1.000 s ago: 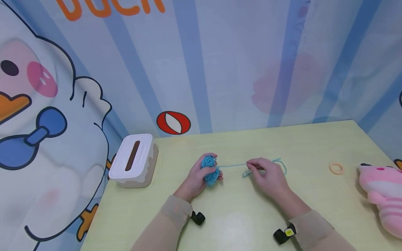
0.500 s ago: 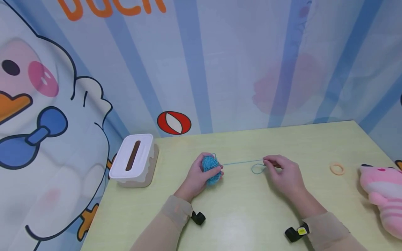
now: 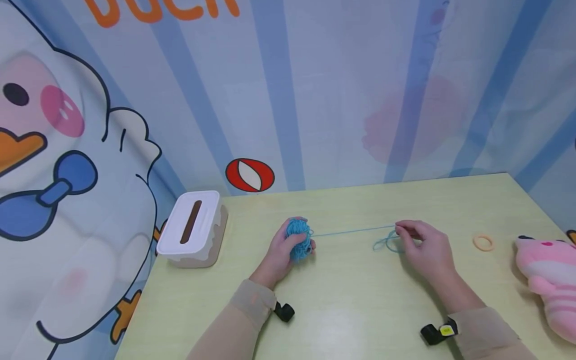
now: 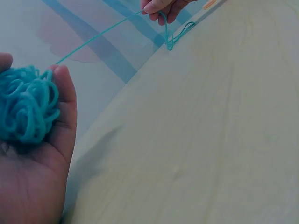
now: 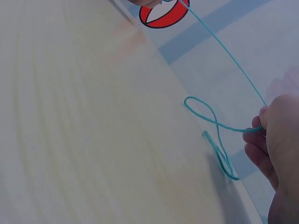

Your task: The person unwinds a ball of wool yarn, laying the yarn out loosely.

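Observation:
A ball of blue yarn is gripped in my left hand, the thumb laid across its front. From the ball a taut strand runs right to my right hand, which pinches it between thumb and fingertips. A loose, looped tail of yarn hangs below those fingertips. In the left wrist view the wound yarn sits against the palm and fingers. The right wrist view has the tail dangling in loops beside the right hand.
On the table, a white lidded box with a brown slot stands at the left. To the right lie a small orange ring and a pink plush toy. A printed curtain rises behind the table's far edge.
My right hand has moved right, away from the left hand, so the strand between them is longer. The left hand has stayed nearly in place, with the yarn ball turning slightly in it.

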The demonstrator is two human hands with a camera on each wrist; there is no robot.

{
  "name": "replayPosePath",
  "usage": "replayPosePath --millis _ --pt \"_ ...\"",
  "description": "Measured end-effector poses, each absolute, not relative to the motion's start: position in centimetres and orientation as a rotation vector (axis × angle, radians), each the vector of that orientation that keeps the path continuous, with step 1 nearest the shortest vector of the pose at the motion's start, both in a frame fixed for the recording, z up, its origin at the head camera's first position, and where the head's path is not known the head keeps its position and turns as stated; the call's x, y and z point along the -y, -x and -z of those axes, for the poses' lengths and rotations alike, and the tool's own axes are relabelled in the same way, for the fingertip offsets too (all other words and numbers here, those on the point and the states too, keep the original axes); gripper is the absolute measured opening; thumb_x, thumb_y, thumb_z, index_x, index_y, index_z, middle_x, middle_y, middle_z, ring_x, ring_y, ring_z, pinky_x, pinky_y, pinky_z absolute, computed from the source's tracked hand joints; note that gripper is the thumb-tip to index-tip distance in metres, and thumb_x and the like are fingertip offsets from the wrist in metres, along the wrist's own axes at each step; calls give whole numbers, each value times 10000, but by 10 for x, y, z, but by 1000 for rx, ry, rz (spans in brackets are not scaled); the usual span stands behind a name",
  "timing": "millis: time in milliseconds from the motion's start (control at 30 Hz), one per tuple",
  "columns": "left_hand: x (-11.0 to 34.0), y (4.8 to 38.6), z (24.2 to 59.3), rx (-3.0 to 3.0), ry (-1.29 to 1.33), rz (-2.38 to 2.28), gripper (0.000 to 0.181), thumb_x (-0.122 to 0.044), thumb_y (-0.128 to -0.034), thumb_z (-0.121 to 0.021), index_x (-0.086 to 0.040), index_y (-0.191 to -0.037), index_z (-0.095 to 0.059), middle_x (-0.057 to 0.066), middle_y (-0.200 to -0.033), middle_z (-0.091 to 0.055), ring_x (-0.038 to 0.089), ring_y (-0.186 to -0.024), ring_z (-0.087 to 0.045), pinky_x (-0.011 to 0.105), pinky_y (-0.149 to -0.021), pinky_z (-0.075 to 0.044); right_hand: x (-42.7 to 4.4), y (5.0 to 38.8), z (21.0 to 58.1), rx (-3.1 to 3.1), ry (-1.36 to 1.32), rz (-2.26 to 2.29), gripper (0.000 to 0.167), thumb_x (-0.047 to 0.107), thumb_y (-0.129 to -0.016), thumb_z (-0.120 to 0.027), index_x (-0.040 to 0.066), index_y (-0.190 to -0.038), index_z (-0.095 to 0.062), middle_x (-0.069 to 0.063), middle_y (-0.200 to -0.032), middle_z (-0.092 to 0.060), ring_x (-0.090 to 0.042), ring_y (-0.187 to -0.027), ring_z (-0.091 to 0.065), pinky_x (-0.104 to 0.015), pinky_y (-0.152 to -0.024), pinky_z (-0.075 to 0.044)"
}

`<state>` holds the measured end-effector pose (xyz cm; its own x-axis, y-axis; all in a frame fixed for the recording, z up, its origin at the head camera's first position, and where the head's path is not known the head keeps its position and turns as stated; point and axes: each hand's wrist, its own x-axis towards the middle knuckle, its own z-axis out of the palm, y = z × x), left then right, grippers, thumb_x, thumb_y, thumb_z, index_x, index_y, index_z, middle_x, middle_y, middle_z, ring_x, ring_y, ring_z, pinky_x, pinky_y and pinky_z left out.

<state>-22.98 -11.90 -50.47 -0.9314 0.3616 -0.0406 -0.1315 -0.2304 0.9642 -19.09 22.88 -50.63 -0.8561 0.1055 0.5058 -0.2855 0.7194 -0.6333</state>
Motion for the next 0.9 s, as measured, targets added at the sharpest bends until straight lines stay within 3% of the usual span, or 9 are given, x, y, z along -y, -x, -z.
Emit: replayPosePath --millis 133,233,333,433,500,633,733,900 --pt "119 231 508 -1725 -282 -2222 392 -90 -1108 -570 -48 -1481 -456 96 -1304 -602 246 -999 -689 329 -895 -648 -239 188 505 2456 -75 -978 171 123 -1040 -748 50 -1181 -813 -151 -1089 -834 -363 -962 -801 73 -857 -333" --pt "120 232 508 -1790 -272 -2197 372 -137 -1102 -663 -112 -1429 -488 137 -1449 -661 301 -1101 -714 331 -946 -655 -247 188 503 2492 -36 -981 197 145 -1056 -729 34 -1201 -803 -189 -1113 -825 -390 -990 -795 66 -822 -350" --pt "121 232 507 -1878 -254 -2163 514 -174 -1074 -727 -145 -1512 -461 178 -1517 -638 295 -1223 -704 315 -1005 -635 -253 189 502 2516 -2 -960 208 158 -1063 -718 28 -1203 -800 -204 -1099 -821 -386 -981 -788 42 -779 -372" --pt "121 232 506 -1957 -214 -2146 683 -160 -1046 -760 -233 -1628 -411 177 -1449 -594 251 -1238 -660 293 -1014 -608 -256 189 502 2536 40 -917 209 154 -1062 -711 23 -1197 -800 -209 -1070 -822 -384 -955 -784 -83 -761 -473" --pt "121 233 506 -1988 -191 -2144 716 -139 -1028 -772 -286 -1642 -434 112 -1356 -578 223 -1199 -607 275 -987 -586 -257 190 502 2549 80 -886 214 158 -1063 -706 25 -1200 -802 -215 -1068 -824 -394 -956 -785 -250 -773 -576" --pt "121 233 509 -1969 -197 -2176 622 -70 -1028 -734 -157 -1600 -506 28 -1200 -575 197 -1107 -585 254 -931 -574 -258 190 503 2586 144 -844 234 162 -1063 -705 17 -1216 -807 -239 -1110 -823 -456 -1035 -779 -589 -865 -619" --pt "120 234 510 -1914 -210 -2201 554 -58 -1047 -699 -44 -1570 -514 24 -1165 -622 173 -1043 -648 244 -925 -605 -258 190 504 2639 154 -808 245 175 -1057 -727 22 -1227 -812 -248 -1155 -813 -504 -1122 -756 -648 -922 -596" --pt "120 233 510 -1809 -218 -2216 532 -75 -1074 -685 -42 -1572 -500 59 -1204 -671 179 -1004 -724 288 -920 -655 -253 192 505 2699 136 -784 260 181 -1046 -741 35 -1249 -811 -255 -1196 -797 -540 -1175 -725 -665 -941 -582"
